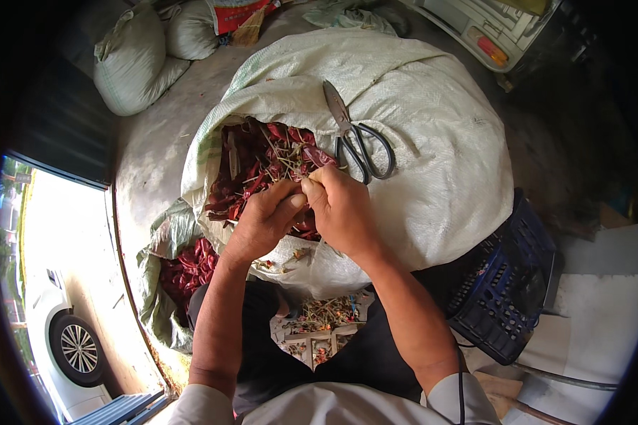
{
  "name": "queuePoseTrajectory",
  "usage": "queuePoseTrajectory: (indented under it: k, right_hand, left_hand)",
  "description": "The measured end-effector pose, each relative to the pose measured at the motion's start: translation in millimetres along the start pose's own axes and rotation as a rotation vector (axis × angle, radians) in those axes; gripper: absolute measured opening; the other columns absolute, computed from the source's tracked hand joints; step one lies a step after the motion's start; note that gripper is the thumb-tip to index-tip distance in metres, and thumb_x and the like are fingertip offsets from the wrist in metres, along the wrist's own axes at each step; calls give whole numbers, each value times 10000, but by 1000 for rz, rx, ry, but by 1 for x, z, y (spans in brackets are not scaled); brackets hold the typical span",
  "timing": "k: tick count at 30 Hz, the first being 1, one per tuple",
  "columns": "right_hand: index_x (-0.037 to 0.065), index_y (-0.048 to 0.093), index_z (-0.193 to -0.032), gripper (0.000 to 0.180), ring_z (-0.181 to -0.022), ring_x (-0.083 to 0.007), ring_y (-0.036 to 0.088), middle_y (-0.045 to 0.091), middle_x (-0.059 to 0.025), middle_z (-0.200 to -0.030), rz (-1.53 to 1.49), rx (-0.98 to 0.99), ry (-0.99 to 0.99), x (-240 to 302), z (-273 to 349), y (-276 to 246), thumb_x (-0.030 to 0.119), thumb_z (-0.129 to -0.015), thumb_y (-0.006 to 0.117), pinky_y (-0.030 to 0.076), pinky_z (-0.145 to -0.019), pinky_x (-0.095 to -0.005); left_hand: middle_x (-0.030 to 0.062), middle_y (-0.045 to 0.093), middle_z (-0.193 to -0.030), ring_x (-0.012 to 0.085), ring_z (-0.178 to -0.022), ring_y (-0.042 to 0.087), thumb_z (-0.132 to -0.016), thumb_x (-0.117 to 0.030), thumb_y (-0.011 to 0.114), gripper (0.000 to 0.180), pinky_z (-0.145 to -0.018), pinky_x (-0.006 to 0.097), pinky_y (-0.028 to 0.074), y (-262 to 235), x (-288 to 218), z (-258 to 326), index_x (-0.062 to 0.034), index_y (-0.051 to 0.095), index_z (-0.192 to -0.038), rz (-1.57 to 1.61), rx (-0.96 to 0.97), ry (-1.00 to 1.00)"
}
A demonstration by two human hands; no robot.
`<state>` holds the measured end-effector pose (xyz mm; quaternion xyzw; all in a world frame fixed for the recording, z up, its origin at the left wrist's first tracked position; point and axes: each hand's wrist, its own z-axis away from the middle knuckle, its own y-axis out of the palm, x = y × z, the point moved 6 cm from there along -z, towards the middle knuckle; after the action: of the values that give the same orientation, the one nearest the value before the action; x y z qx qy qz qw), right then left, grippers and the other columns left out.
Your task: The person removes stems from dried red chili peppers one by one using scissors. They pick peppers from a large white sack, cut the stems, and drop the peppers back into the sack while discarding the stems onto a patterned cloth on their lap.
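While both hands meet over the open mouth of the big white woven sack (418, 142), the left hand (262, 219) and the right hand (340, 209) pinch one dried red chili (317, 157) between closed fingers (294, 202). Black-handled steel scissors (354, 138) lie on the sack just beyond. A dark blue plastic crate (507, 283) stands at the right, and a red and white printed bag (234, 13) lies at the top.
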<state>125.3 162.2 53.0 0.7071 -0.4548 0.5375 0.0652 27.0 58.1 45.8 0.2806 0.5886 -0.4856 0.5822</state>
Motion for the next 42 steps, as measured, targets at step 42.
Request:
queuePoseTrajectory:
  k: [42]
  right_hand:
    - [44,590,-895,126,-670,-357,656,639,-152,-786,263,-27,-14,-9,-10,-28,165,-917,617,530,-608,-457]
  left_hand:
    - [209,709,-1050,407,-981,672,-839,-304,672,414,-861,458,528,-150,160,-132,-79,667,-1187,-1024,-512,-227]
